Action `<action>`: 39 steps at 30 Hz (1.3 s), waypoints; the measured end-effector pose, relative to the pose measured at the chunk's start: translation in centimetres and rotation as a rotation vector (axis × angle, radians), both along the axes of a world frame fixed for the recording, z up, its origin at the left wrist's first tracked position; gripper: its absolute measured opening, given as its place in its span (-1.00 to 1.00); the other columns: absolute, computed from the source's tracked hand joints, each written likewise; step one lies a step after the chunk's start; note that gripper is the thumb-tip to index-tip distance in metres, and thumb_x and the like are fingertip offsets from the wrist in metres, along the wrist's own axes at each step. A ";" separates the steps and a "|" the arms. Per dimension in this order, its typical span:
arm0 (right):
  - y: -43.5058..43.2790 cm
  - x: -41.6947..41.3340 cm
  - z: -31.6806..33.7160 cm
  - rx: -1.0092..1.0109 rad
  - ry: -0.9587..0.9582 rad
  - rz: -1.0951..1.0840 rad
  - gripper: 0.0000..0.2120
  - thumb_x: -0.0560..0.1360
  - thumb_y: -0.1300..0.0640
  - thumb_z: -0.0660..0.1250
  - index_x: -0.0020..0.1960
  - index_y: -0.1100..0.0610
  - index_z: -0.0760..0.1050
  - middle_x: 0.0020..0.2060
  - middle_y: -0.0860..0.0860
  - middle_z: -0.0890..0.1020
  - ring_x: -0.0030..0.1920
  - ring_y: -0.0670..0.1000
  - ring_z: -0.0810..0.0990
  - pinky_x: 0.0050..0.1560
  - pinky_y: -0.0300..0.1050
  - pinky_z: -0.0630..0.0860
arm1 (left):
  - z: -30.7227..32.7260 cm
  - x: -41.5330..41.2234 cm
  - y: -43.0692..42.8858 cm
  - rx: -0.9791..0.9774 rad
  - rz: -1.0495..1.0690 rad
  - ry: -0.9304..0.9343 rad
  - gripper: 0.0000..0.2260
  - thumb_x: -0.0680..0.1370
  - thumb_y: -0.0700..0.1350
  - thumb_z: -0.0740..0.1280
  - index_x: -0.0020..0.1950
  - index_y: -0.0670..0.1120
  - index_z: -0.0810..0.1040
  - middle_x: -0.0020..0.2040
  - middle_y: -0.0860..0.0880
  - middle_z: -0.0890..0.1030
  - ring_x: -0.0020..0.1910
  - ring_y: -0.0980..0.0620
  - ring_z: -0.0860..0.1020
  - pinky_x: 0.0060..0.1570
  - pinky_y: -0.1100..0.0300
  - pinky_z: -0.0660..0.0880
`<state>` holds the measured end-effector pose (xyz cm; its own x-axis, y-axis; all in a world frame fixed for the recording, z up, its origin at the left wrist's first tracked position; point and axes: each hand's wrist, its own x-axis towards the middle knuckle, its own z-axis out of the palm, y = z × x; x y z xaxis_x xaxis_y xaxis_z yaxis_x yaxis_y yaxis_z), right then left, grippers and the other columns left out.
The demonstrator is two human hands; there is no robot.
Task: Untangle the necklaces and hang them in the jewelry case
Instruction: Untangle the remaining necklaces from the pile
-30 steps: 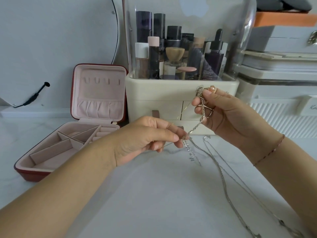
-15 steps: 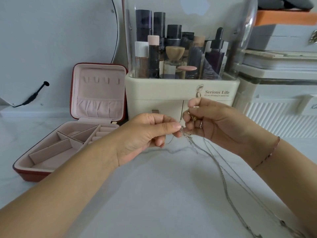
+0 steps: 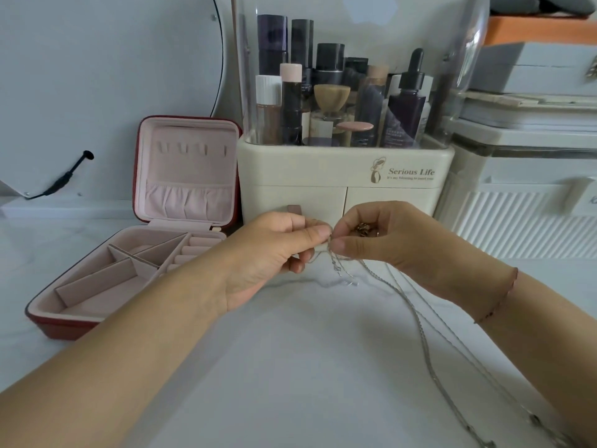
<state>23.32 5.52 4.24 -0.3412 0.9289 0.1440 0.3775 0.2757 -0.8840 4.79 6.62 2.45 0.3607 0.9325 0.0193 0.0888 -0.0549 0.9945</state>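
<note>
Route left to the jewelry case point(image 3: 97, 286) ran over bare table point(image 3: 290, 367); its lid point(image 3: 189, 169) stood upright, tray uncovered. Cosmetics organizer point(image 3: 323, 182) blocked directly behind, storage bins point(image 3: 517, 205) walled the right. Necklaces point(image 3: 422, 334) trailed across near-right tabletop: snag line.

Thin silver necklaces point(image 3: 423, 342) are snarled together where the left hand point(image 3: 274, 250) and right hand point(image 3: 381, 240) pinch them, with loose strands trailing over the bench point(image 3: 290, 367) toward the lower right. The red jewelry case point(image 3: 190, 176) stands open at left, seemingly empty, with pink lining and its lid upright.
</note>
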 end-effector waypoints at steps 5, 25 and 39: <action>0.0 0.0 -0.2 0.156 -0.048 -0.070 -0.87 0.34 0.11 0.54 -0.18 0.10 0.62 -0.46 -0.08 0.43 -0.42 -0.11 0.33 -0.39 -0.27 0.30 | 0.0 0.2 -0.2 0.011 0.006 0.011 -0.72 0.42 0.03 0.36 -0.05 -0.17 0.61 -0.31 -0.04 0.44 -0.32 0.07 0.35 -0.26 0.24 0.34; 0.7 0.9 0.5 -0.380 0.696 0.196 -0.86 0.44 0.17 0.37 -0.29 0.09 0.51 -0.36 -0.03 0.38 -0.38 -0.10 0.25 -0.30 -0.26 0.43 | 0.3 0.3 -0.3 -0.040 -0.090 -0.010 -0.87 0.25 -0.11 0.48 -0.23 -0.05 0.66 -0.31 0.01 0.50 -0.40 0.16 0.36 -0.39 0.36 0.33; 1.1 1.8 0.4 -0.375 0.732 0.328 -0.80 0.31 0.08 0.53 -0.18 0.04 0.52 -0.26 -0.06 0.44 -0.30 -0.11 0.38 -0.08 -0.19 0.43 | 0.7 0.1 0.1 -0.191 -0.145 -0.354 -0.89 0.40 -0.10 0.31 -0.11 -0.07 0.54 -0.14 -0.07 0.70 -0.10 0.00 0.67 0.01 0.11 0.52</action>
